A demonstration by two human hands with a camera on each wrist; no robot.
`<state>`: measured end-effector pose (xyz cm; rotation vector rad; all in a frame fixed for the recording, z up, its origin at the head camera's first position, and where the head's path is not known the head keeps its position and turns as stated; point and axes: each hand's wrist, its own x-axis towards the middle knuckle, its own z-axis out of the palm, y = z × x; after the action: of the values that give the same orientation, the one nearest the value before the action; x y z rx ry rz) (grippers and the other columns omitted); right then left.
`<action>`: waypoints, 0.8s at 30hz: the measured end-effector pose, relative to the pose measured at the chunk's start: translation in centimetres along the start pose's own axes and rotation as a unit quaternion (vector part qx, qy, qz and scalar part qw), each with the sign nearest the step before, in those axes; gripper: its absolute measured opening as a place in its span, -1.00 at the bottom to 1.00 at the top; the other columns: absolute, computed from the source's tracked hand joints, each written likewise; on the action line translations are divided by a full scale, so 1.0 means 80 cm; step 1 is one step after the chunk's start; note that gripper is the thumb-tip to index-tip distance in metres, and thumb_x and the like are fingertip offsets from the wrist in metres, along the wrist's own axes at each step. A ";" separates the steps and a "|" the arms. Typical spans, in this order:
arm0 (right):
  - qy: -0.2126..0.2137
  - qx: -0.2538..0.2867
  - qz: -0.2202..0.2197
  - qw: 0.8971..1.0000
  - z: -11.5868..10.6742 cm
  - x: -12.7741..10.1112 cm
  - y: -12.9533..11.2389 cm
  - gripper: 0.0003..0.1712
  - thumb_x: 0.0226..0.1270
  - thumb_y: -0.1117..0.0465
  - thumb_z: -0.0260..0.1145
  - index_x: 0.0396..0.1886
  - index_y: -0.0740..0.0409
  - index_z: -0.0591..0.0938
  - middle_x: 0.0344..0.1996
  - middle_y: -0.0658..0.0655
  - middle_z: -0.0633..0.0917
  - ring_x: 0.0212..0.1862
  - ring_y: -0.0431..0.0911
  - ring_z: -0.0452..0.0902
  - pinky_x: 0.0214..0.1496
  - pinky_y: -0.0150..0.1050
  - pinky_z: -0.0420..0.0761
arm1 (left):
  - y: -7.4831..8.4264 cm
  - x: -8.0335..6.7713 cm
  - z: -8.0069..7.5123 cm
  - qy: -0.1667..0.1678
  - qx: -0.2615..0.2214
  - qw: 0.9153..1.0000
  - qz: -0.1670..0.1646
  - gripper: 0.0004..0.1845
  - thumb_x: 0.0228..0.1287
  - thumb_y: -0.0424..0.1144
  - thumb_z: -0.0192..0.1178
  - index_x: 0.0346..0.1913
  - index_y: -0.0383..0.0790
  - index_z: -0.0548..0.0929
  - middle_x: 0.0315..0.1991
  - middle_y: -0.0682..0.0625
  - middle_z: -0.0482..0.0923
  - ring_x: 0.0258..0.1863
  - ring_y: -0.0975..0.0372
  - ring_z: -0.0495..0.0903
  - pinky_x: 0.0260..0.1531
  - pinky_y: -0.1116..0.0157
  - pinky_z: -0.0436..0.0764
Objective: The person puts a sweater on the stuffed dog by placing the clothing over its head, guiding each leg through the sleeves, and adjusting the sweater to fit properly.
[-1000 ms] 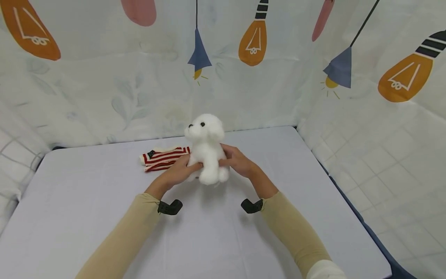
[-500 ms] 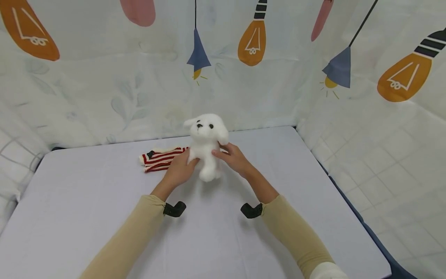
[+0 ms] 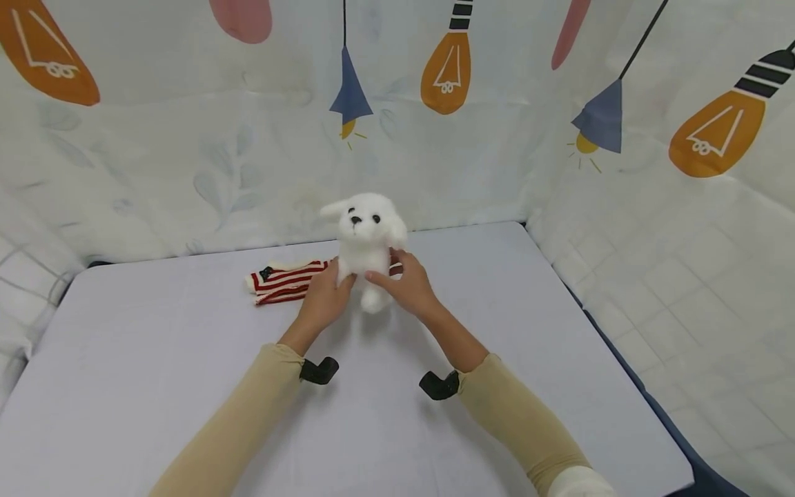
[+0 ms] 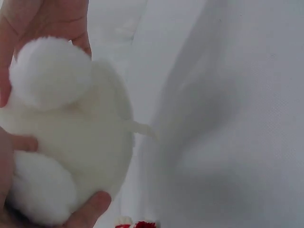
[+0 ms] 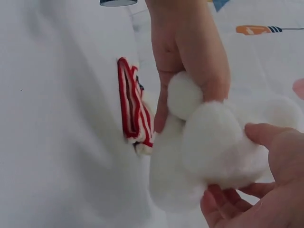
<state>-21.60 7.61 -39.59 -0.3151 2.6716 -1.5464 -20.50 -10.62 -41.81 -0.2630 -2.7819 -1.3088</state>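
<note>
A white plush dog [image 3: 366, 238] is held upright above the table, its face towards the head camera. My left hand [image 3: 324, 297] grips the side of its body on the left, thumb in front. My right hand [image 3: 410, 284] grips the other side, its thumb across the front near the foreleg. From the left wrist, the plush's underside shows with a small tail and round paws. Behind the dog lies a red-and-cream striped knit garment [image 3: 288, 281] with a dark patch, partly hidden by the left hand and the toy. The right wrist view shows the garment's opening [image 5: 128, 102].
A white-covered table [image 3: 373, 428] spreads below the hands. Behind it hangs a pale curtain [image 3: 279, 138] printed with lamps and bulbs. A dark blue edge [image 3: 621, 359] runs along the table's right side. Black wrist mounts [image 3: 319, 371] jut inward from the sleeves.
The dog has turned from facing left to facing the camera and risen slightly. Both hands have shifted their hold on its sides. The striped garment stays in place.
</note>
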 end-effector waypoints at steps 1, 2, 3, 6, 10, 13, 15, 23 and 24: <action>0.006 -0.003 0.003 1.000 0.000 0.001 0.000 -0.26 0.24 -0.06 0.37 0.33 0.14 0.39 0.05 0.12 0.53 0.03 -0.02 0.52 -0.06 -0.20 0.61 | 0.000 0.001 -0.001 -0.018 -0.010 1.000 -0.005 -0.47 0.49 -0.08 -0.03 0.39 -0.27 0.27 0.22 -0.29 0.47 0.14 -0.09 0.52 0.03 -0.07 0.53; 0.012 -0.004 0.004 1.000 0.001 0.002 0.000 -0.27 0.26 -0.04 0.35 0.34 0.16 0.38 0.06 0.14 0.53 0.04 -0.02 0.51 -0.03 -0.19 0.60 | -0.001 0.001 -0.002 -0.035 -0.019 0.999 -0.012 -0.43 0.49 -0.05 -0.03 0.42 -0.23 0.23 0.26 -0.27 0.44 0.20 -0.09 0.49 0.08 -0.08 0.51; 0.015 -0.004 0.006 1.000 0.001 0.003 0.000 -0.27 0.28 -0.03 0.34 0.35 0.16 0.37 0.07 0.15 0.52 0.06 -0.02 0.50 -0.01 -0.18 0.59 | -0.001 0.002 -0.004 -0.053 -0.029 0.998 -0.020 -0.40 0.48 -0.01 -0.04 0.46 -0.20 0.19 0.31 -0.25 0.40 0.24 -0.09 0.45 0.13 -0.10 0.48; 0.016 0.004 0.010 1.000 0.001 0.006 0.002 -0.26 0.29 0.00 0.33 0.39 0.15 0.34 0.12 0.15 0.50 0.11 -0.02 0.49 0.05 -0.14 0.59 | -0.003 0.004 -0.009 -0.093 -0.062 0.992 -0.049 -0.32 0.47 0.14 -0.10 0.51 -0.07 0.11 0.38 -0.20 0.31 0.30 -0.07 0.39 0.19 -0.11 0.43; 0.007 0.029 0.020 0.999 -0.001 0.010 0.008 -0.25 0.28 0.00 0.34 0.41 0.09 0.33 0.20 0.13 0.48 0.18 -0.02 0.46 0.13 -0.11 0.58 | -0.006 0.007 -0.013 -0.120 -0.092 0.986 -0.071 -0.25 0.41 0.30 -0.19 0.52 0.00 0.08 0.43 -0.15 0.25 0.36 -0.04 0.32 0.26 -0.12 0.36; -0.003 0.075 0.019 0.997 -0.001 0.014 0.013 -0.24 0.26 0.07 0.37 0.42 0.09 0.32 0.29 0.11 0.45 0.27 -0.01 0.43 0.23 -0.10 0.53 | -0.009 0.010 -0.014 -0.118 -0.091 0.987 -0.062 -0.23 0.40 0.31 -0.19 0.53 0.00 0.06 0.48 -0.14 0.17 0.44 -0.05 0.21 0.33 -0.14 0.27; -0.011 0.119 0.018 0.993 -0.001 0.017 0.017 -0.24 0.24 0.14 0.40 0.41 0.11 0.32 0.34 0.10 0.42 0.33 0.01 0.41 0.28 -0.10 0.50 | -0.011 0.012 -0.014 -0.108 -0.089 0.989 -0.053 -0.23 0.41 0.29 -0.15 0.53 0.00 0.05 0.50 -0.14 0.12 0.48 -0.06 0.13 0.37 -0.16 0.20; -0.008 0.225 0.068 0.972 0.002 0.023 0.027 -0.27 0.24 0.34 0.36 0.40 0.10 0.33 0.40 0.05 0.36 0.38 0.02 0.36 0.35 -0.09 0.44 | -0.017 0.023 -0.014 -0.086 -0.073 0.993 -0.026 -0.32 0.43 0.06 0.03 0.52 0.05 0.08 0.51 -0.11 0.11 0.50 -0.04 0.09 0.38 -0.14 0.20; -0.005 0.228 0.069 0.971 0.002 0.024 0.028 -0.28 0.24 0.36 0.34 0.40 0.10 0.33 0.40 0.05 0.37 0.38 0.02 0.37 0.35 -0.10 0.43 | -0.017 0.025 -0.013 -0.083 -0.077 0.993 -0.026 -0.33 0.42 0.02 0.06 0.51 0.05 0.11 0.51 -0.09 0.12 0.50 -0.03 0.10 0.37 -0.13 0.22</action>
<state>-23.80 8.19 -41.46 -0.1118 2.1802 -2.0281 -22.75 -12.06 -41.94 -0.3236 -2.8406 -1.5877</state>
